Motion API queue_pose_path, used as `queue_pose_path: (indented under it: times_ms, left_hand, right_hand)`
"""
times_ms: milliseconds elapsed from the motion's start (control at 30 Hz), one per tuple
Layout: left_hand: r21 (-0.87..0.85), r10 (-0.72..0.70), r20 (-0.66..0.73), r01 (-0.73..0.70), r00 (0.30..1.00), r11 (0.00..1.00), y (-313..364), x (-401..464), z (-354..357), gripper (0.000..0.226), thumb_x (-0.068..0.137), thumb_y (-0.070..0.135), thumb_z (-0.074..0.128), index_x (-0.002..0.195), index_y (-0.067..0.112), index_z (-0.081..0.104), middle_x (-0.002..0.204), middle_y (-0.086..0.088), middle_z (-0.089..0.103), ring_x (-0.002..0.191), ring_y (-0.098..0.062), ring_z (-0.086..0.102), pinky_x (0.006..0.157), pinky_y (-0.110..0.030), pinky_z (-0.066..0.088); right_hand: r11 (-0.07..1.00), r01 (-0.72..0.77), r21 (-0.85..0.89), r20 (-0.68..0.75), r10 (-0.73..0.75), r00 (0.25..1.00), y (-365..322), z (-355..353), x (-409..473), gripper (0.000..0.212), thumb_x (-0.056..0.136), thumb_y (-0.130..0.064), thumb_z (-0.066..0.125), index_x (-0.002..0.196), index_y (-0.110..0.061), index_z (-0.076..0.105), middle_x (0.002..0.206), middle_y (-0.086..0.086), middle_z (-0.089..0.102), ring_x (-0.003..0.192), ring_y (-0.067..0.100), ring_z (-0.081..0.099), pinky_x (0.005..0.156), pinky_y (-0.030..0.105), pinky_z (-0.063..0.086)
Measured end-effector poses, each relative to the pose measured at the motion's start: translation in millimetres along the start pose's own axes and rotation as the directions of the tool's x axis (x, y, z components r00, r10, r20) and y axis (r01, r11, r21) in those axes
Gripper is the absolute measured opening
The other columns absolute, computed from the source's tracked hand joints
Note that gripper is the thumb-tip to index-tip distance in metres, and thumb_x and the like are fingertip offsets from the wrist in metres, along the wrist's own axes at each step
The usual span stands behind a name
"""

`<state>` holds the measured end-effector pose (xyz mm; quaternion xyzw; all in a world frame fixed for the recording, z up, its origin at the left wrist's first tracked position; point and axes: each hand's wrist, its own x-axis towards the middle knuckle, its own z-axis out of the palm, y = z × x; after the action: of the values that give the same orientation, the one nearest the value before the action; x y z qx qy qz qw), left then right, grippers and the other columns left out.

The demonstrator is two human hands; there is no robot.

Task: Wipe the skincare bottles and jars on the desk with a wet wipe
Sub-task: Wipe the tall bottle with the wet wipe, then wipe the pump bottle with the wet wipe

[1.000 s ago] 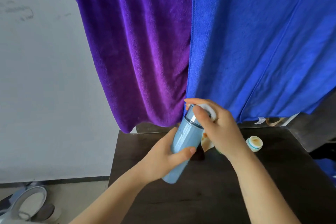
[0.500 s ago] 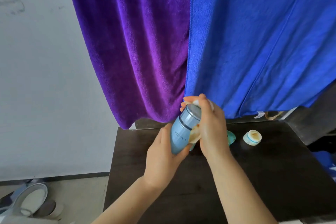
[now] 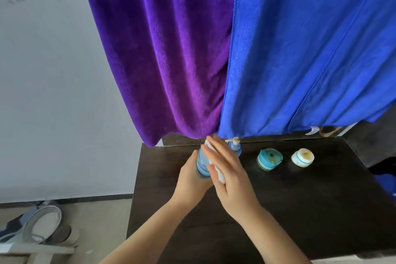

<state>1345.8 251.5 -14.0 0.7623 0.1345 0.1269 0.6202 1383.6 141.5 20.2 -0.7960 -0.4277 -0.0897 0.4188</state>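
Over the dark tabletop [image 3: 300, 210], the left hand [image 3: 188, 180] has its fingers wrapped around a light blue bottle [image 3: 202, 162]. The right hand [image 3: 229, 173], fingers flat and extended, presses a white wet wipe [image 3: 218, 172] against the bottle's side. Right of the bottle stand a pump bottle [image 3: 235, 146], a teal jar [image 3: 269, 159] and a white jar [image 3: 302, 157].

Soft, bright daylight fills the room. The dark tabletop [image 3: 300, 210] shines a little at the back. The picture bends at its edges, and the hands look slightly blurry.
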Motion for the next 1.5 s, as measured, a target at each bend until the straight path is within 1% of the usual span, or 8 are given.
queue_pose_path:
  times_ms: [200,333,433,867,967,1100,1333,1500]
  left_hand:
    - [0.067,-0.208,-0.143,0.219,0.968,0.973,-42.8,21.2,-1.9,0.045,0.069,0.015,0.08,0.103,0.025,0.052,0.096,0.007,0.064,0.085,-0.009,0.06,0.066,-0.007,0.045]
    - [0.056,-0.266,-0.2,0.282,0.943,0.958,-62.5,39.4,-13.5,0.048,0.07,0.016,0.079,0.107,0.024,0.049,0.098,0.006,0.062,0.089,-0.012,0.058,0.074,-0.014,0.041]
    - [0.076,-0.267,-0.212,0.288,0.94,0.955,-74.8,45.2,-15.1,0.048,0.071,0.018,0.078,0.106,0.025,0.047,0.104,0.004,0.062,0.096,-0.015,0.057,0.084,-0.025,0.039]
    - [0.091,-0.319,-0.379,0.378,0.869,0.921,-92.1,8.9,-11.7,0.042,0.075,0.016,0.075,0.108,0.01,0.049,0.102,-0.001,0.049,0.095,-0.019,0.049,0.082,-0.025,0.04]
    - [0.076,-0.318,-0.175,0.334,0.932,0.939,-74.0,-8.0,17.6,0.017,0.083,0.011,0.065,0.081,0.022,0.051,0.08,0.0,0.055,0.075,-0.019,0.052,0.064,-0.015,0.038]
    - [0.18,-0.243,0.053,0.23,0.969,0.956,-60.9,41.6,63.3,0.06,0.078,0.019,0.071,0.13,0.014,0.042,0.126,-0.004,0.052,0.118,-0.018,0.05,0.099,-0.028,0.04]
    - [0.175,-0.279,0.054,0.266,0.959,0.948,-63.2,83.0,89.3,0.05,0.075,0.016,0.073,0.119,0.013,0.05,0.113,-0.006,0.064,0.108,-0.025,0.06,0.09,-0.031,0.045]
    - [0.116,-0.098,0.073,0.089,0.992,0.989,-32.6,67.2,113.6,0.037,0.074,0.015,0.073,0.095,0.035,0.051,0.097,0.004,0.063,0.09,-0.011,0.059,0.075,-0.016,0.04]
  right_hand:
    - [0.862,-0.466,0.201,0.016,0.473,0.881,30.6,-2.2,-43.3,0.026,0.092,-0.033,0.046,0.113,-0.03,0.061,0.123,-0.006,0.062,0.112,0.0,0.057,0.096,0.03,0.049]
    - [0.081,-0.72,0.689,0.299,0.874,0.383,41.5,-15.3,-47.6,0.021,0.093,-0.02,0.047,0.106,-0.015,0.062,0.119,0.019,0.062,0.099,0.026,0.063,0.076,0.039,0.052]
    - [-0.231,-0.601,0.765,0.443,0.866,0.232,36.8,-26.3,-50.6,0.037,0.098,-0.013,0.032,0.132,-0.005,0.042,0.133,0.025,0.047,0.111,0.034,0.05,0.089,0.045,0.041]
    - [-0.112,-0.686,0.719,0.276,0.952,0.134,44.5,-19.9,-66.3,0.022,0.093,-0.019,0.045,0.111,-0.01,0.056,0.105,0.014,0.062,0.095,0.026,0.06,0.08,0.037,0.046]
    - [0.064,-0.759,0.648,0.099,0.981,0.167,40.5,-22.9,-65.3,0.01,0.091,-0.021,0.052,0.09,-0.017,0.061,0.088,0.008,0.063,0.079,0.02,0.059,0.066,0.029,0.044]
    - [0.128,-0.672,0.729,0.055,0.968,0.243,42.9,-30.8,-74.9,0.012,0.092,-0.017,0.051,0.089,-0.023,0.06,0.108,0.013,0.062,0.092,0.026,0.062,0.079,0.036,0.05]
    - [-0.297,-0.396,0.869,0.388,0.906,0.172,75.1,-61.4,-85.8,0.048,0.085,-0.033,0.056,0.128,-0.015,0.046,0.127,0.015,0.052,0.114,0.032,0.053,0.086,0.045,0.047]
    - [-0.162,-0.469,0.868,0.316,0.909,0.272,102.8,-103.4,-62.9,0.035,0.095,-0.016,0.045,0.129,-0.008,0.045,0.125,0.012,0.053,0.111,0.031,0.057,0.09,0.042,0.05]
